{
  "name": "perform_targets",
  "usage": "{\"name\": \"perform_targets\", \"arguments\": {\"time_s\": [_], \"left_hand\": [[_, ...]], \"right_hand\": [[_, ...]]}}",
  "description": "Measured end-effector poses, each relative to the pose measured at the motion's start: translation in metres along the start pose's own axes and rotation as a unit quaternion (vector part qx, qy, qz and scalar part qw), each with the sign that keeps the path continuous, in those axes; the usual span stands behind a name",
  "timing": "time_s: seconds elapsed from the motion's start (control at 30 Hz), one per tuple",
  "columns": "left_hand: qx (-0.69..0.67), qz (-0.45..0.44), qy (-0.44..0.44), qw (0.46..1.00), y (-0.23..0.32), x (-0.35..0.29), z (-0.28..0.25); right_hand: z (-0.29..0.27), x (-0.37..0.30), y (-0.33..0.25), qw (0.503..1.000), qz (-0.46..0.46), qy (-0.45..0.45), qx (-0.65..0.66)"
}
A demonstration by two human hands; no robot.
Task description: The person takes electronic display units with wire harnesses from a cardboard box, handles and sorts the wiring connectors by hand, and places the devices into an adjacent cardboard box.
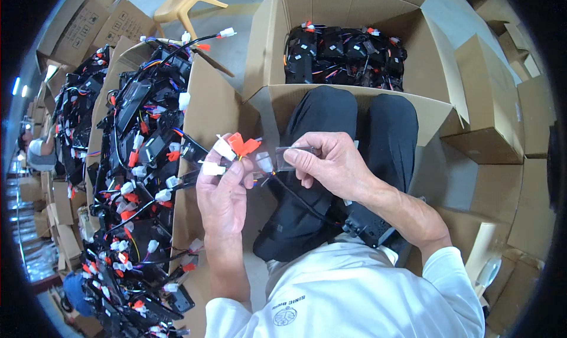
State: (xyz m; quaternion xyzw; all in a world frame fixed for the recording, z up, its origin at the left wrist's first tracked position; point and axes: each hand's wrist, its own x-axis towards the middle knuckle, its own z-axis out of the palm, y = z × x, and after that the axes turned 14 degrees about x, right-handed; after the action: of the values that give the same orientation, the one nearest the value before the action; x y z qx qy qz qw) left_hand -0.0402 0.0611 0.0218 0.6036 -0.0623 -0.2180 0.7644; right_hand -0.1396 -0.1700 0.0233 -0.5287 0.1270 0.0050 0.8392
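Observation:
In front of my lap, my left hand (224, 202) pinches a bunch of wire connectors. Among them are a red connector (243, 145) and a white connector (224, 148), both sticking up past the fingertips. My right hand (333, 165) grips a small piece of clear plastic (287, 159) between thumb and fingers, just right of another white connector (264, 161). From these connectors a black cable (301, 201) runs down to a black plastic box-shaped unit (367, 226) resting on my lap. Whether the plastic is a bag or a sleeve, I cannot tell.
A tall carton (204, 96) at my left is heaped with black wired units (139, 102). Ahead, an open carton (360, 93) holds several similar units (345, 51). More cartons (490, 102) stand at right. A yellow chair (184, 4) is at the far left.

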Motion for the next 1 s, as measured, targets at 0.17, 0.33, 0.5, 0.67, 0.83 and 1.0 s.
{"name": "perform_targets", "arguments": {"time_s": [0.17, 0.33, 0.5, 0.67, 0.83, 1.0], "left_hand": [[0.009, 0.018, 0.014, 1.0, -0.003, -0.001, 0.003], [-0.023, 0.034, 0.005, 0.999, -0.006, 0.003, -0.007], [-0.02, 0.03, 0.023, 0.999, -0.015, 0.003, -0.02], [-0.015, 0.031, 0.021, 0.999, -0.017, 0.004, -0.019], [-0.004, 0.024, 0.033, 0.999, -0.006, 0.004, -0.005], [-0.006, 0.01, 0.014, 1.0, -0.002, 0.003, -0.004]], "right_hand": [[0.002, -0.002, 0.001, 1.0, -0.007, 0.001, 0.003], [0.001, -0.004, 0.002, 1.0, -0.018, -0.006, 0.009], [-0.003, -0.004, 0.006, 0.999, -0.03, 0.001, 0.022], [0.002, -0.008, 0.005, 0.999, -0.028, -0.013, 0.036], [0.007, -0.014, -0.002, 0.971, -0.164, -0.158, -0.079], [0.016, 0.008, 0.018, 0.979, -0.143, -0.038, -0.139]]}}
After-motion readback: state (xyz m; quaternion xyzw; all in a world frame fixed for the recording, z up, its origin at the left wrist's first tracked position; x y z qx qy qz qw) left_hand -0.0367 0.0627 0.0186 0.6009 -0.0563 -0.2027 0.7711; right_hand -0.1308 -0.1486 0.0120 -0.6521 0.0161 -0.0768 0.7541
